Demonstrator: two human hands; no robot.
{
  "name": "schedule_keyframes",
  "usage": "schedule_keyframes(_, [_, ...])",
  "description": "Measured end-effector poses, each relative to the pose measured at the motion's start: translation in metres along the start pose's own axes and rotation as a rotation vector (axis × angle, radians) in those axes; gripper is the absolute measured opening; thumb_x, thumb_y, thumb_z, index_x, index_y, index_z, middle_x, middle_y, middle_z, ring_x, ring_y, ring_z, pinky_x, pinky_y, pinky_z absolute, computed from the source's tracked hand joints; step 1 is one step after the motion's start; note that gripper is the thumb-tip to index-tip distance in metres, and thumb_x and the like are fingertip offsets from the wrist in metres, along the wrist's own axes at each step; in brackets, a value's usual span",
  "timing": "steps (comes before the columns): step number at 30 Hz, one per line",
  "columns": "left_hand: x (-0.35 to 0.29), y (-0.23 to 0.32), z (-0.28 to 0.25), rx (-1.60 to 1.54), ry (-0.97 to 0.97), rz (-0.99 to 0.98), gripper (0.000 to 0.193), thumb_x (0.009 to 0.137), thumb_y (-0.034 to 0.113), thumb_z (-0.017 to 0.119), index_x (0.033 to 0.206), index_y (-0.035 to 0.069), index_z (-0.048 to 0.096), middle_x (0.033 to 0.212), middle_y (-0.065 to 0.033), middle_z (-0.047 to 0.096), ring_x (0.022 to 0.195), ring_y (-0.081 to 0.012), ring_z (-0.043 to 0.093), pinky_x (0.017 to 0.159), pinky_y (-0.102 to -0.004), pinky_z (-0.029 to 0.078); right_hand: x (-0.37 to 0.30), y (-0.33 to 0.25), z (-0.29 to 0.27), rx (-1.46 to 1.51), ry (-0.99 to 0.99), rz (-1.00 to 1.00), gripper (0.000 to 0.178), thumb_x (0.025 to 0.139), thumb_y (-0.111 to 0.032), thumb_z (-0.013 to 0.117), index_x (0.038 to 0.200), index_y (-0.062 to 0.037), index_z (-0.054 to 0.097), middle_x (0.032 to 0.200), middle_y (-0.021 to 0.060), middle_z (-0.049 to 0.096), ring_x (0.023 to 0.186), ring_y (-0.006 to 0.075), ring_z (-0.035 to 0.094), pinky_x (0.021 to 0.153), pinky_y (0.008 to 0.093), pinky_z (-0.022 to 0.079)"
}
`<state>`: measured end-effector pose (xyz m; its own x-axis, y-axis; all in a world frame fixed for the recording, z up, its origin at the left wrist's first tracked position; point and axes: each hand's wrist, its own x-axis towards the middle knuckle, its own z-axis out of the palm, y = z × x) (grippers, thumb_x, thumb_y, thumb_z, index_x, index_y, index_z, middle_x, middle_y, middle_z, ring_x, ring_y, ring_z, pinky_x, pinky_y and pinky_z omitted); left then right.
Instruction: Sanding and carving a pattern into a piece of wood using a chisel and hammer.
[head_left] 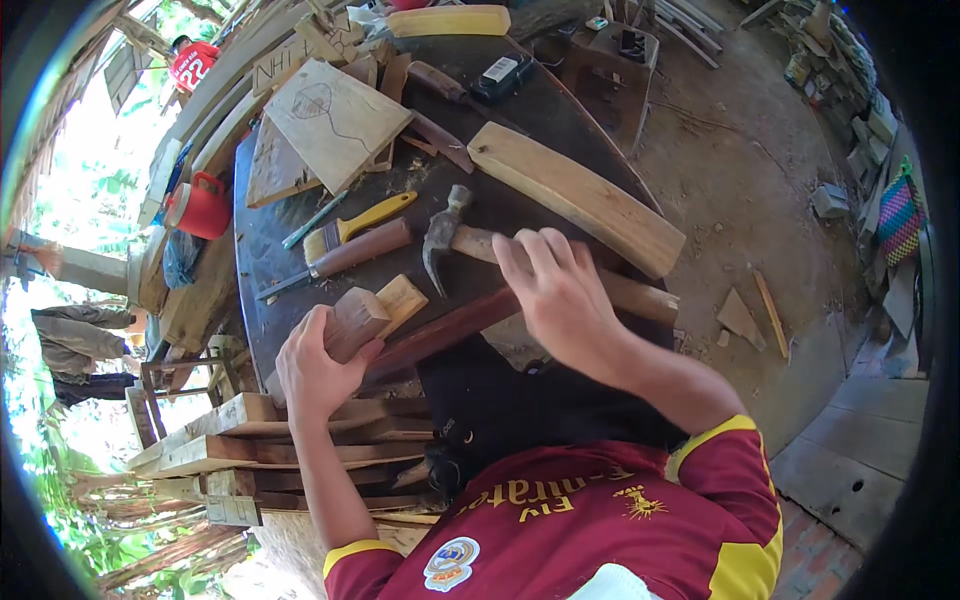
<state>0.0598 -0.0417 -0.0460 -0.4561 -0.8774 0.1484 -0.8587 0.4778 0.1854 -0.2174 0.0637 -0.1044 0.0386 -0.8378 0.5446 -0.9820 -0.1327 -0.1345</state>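
Note:
My left hand [318,370] is closed around a small wooden block [357,322] at the table's near edge, thumb on one side and fingers on the other. A lighter wooden piece [403,300] lies against the block's right side. My right hand [562,295] curls over the wooden handle of a claw hammer [470,241], whose metal head points left. Left of the hammer head lie a chisel [365,247] with a brown wooden handle and a paintbrush [350,226] with a yellow handle. Part of the hammer handle is hidden under my right fingers.
A thick wooden beam [575,195] lies at the table's right edge. Farther back are a board with a pencil drawing [335,115], a mallet-like wooden handle [437,82] and a black case [503,78]. A red jug [197,207] stands left; stacked planks [235,440] lie below.

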Motion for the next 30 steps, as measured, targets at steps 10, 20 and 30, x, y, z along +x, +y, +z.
schedule_keyframes(10, [0.013, 0.01, -0.033, 0.081, -0.21, 0.106, 0.09, 0.068, 0.038, 0.09, 0.14, 0.002, 0.05, 0.13, -0.0212, 0.061, 0.122, -0.0399, 0.057, 0.107, -0.0463, 0.043, -0.15, -0.021, 0.041, 0.809, -0.153, 0.137, 0.024, 0.081, -0.003, 0.071, 0.105, -0.0038, 0.072, 0.079, 0.0125, 0.067, 0.068, 0.0292, 0.066, 0.065, 0.0396, 0.056])
schedule_keyframes(20, [0.146, 0.023, -0.001, 0.122, 0.016, 0.209, 0.07, 0.085, 0.03, 0.076, 0.141, 0.0, 0.047, 0.137, -0.026, 0.057, 0.127, -0.0441, 0.055, 0.107, -0.0464, 0.044, -0.169, 0.013, 0.08, 0.89, -0.427, 0.582, 0.018, 0.086, -0.006, 0.07, 0.102, 0.0027, 0.071, 0.09, 0.0195, 0.072, 0.08, 0.0336, 0.072, 0.07, 0.039, 0.057])
schedule_keyframes(30, [0.233, 0.032, 0.068, 0.247, 0.094, 0.105, 0.098, 0.071, 0.021, 0.077, 0.151, -0.006, 0.026, 0.141, -0.0344, 0.046, 0.125, -0.0492, 0.054, 0.104, -0.0514, 0.049, -0.168, 0.018, 0.081, 0.896, -0.47, 0.651, 0.02, 0.087, -0.006, 0.07, 0.105, 0.0032, 0.071, 0.091, 0.0211, 0.072, 0.08, 0.0327, 0.072, 0.071, 0.0389, 0.057])
